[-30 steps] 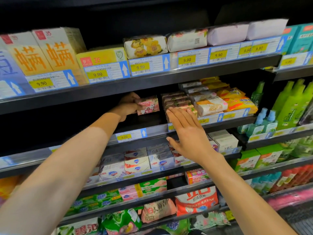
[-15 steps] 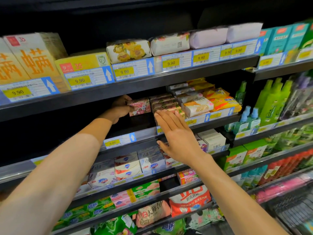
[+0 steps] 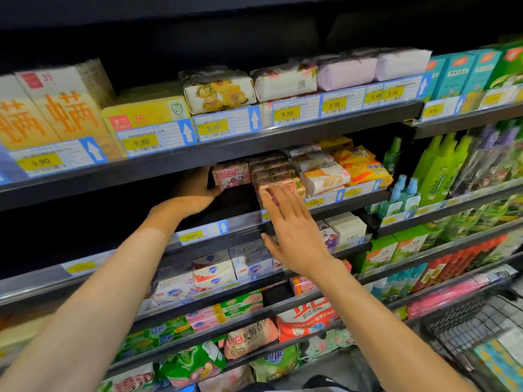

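Your left grip (image 3: 195,190) curls round the pink box (image 3: 230,174), just under the upper shelf (image 3: 254,149) and at 9 o'clock of the stack (image 3: 271,172). Your right grip (image 3: 294,233) is flat with straight fingers, holding nothing, fingertips on the stack's front. Set the box down square against the stack and brace it so nothing tips. White packs (image 3: 322,176) crowd the stack at 3 o'clock, so don't push rightward.

One wide-angle view, worn on the head, faces forward and slightly down at the shelves (image 3: 169,166) from close by. The arms enter from 7 and 5 o'clock. The left grip (image 3: 195,190) and the right grip (image 3: 294,236) sit near centre.
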The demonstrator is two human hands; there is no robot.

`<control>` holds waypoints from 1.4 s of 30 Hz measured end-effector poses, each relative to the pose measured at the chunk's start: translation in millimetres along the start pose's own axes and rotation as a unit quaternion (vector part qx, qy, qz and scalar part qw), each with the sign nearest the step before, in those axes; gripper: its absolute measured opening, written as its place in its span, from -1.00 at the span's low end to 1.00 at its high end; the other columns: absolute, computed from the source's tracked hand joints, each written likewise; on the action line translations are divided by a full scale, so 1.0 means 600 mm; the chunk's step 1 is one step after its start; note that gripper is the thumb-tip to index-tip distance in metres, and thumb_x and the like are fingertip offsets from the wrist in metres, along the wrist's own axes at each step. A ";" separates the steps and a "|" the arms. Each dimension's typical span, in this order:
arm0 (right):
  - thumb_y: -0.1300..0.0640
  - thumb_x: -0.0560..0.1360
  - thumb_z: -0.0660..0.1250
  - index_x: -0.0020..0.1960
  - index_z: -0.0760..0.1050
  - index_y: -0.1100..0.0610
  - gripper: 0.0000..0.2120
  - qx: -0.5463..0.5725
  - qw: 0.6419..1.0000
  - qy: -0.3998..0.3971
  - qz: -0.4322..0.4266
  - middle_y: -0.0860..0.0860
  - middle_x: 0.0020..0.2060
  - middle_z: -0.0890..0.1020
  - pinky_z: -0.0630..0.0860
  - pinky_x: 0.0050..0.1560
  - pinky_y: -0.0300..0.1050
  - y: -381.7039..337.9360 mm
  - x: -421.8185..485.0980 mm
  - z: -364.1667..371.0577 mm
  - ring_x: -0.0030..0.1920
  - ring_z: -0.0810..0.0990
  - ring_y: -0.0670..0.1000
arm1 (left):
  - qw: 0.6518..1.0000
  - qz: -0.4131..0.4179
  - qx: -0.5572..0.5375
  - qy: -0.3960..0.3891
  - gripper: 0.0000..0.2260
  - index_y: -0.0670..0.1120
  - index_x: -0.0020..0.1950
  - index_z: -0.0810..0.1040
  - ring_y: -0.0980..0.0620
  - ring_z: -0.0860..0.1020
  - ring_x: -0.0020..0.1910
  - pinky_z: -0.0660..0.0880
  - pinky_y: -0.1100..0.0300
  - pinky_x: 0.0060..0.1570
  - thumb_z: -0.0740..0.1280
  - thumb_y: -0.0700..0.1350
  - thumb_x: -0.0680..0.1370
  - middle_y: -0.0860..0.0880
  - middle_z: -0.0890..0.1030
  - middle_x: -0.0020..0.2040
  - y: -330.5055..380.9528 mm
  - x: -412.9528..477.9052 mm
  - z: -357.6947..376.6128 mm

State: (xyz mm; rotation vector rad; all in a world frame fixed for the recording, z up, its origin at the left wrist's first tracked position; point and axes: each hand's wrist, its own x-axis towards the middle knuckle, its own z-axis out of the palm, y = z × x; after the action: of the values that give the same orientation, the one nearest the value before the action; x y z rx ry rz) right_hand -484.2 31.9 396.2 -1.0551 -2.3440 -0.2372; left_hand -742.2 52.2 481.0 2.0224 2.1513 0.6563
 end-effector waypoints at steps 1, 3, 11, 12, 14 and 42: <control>-0.06 0.59 0.37 0.69 0.02 0.15 -0.17 0.001 1.000 -0.009 0.005 0.16 0.65 0.13 0.04 0.66 0.17 -0.001 0.000 -0.004 0.67 0.03 0.19 | 1.000 0.012 0.020 -0.003 -0.50 0.00 0.56 0.30 -0.15 0.32 0.52 0.30 0.02 0.47 0.34 0.02 0.65 -0.08 0.34 0.56 -0.004 -0.018 -0.004; -0.07 0.59 0.35 0.70 -0.01 0.14 -0.16 -0.005 1.000 -0.027 0.006 0.15 0.65 0.13 0.05 0.65 0.19 -0.003 -0.001 -0.013 0.67 0.02 0.20 | 0.998 0.034 0.043 -0.018 -0.54 0.05 0.57 0.28 -0.10 0.28 0.54 0.31 0.01 0.48 0.24 0.09 0.69 0.00 0.26 0.60 -0.009 -0.056 -0.010; -0.11 0.64 0.29 0.68 0.08 0.14 -0.26 -0.021 0.997 -0.045 0.054 0.16 0.65 0.14 0.06 0.64 0.24 -0.016 -0.032 -0.057 0.67 0.03 0.21 | 0.968 0.181 0.171 -0.017 -0.44 -0.03 0.58 0.35 -0.15 0.35 0.54 0.28 -0.09 0.51 0.33 0.12 0.62 -0.07 0.36 0.58 0.033 -0.175 -0.015; -0.12 0.65 0.28 0.66 0.12 0.15 -0.29 -0.025 0.996 -0.052 0.069 0.18 0.64 0.17 0.07 0.64 0.24 -0.014 -0.044 -0.063 0.67 0.05 0.22 | 0.969 0.185 0.165 -0.013 -0.43 -0.04 0.58 0.36 -0.13 0.32 0.56 0.23 -0.10 0.55 0.34 0.12 0.61 -0.08 0.35 0.58 0.040 -0.185 -0.007; -0.15 0.65 0.27 0.64 0.17 0.17 -0.30 -0.037 0.993 -0.057 0.101 0.19 0.62 0.21 0.12 0.63 0.24 -0.007 -0.073 -0.075 0.66 0.09 0.23 | 0.975 0.175 0.138 0.001 -0.43 -0.04 0.58 0.37 -0.12 0.28 0.58 0.18 -0.10 0.59 0.34 0.12 0.60 -0.08 0.34 0.59 0.058 -0.206 0.009; -0.29 0.56 0.17 0.64 0.15 0.19 -0.18 -0.069 0.728 -0.141 0.668 0.25 0.59 0.27 0.25 0.57 0.26 0.289 -0.898 -0.329 0.60 0.22 0.29 | 0.847 0.441 0.054 -0.293 -0.36 -0.06 0.59 0.34 -0.21 0.41 0.48 0.31 -0.14 0.47 0.18 0.22 0.57 -0.17 0.42 0.52 0.732 -0.418 0.566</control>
State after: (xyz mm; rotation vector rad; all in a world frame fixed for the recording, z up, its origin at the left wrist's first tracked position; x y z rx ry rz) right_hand 14.7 -267.5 251.8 -2.6451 -1.1928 0.3407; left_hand -184.9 -107.3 293.6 2.7513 0.8781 -0.0705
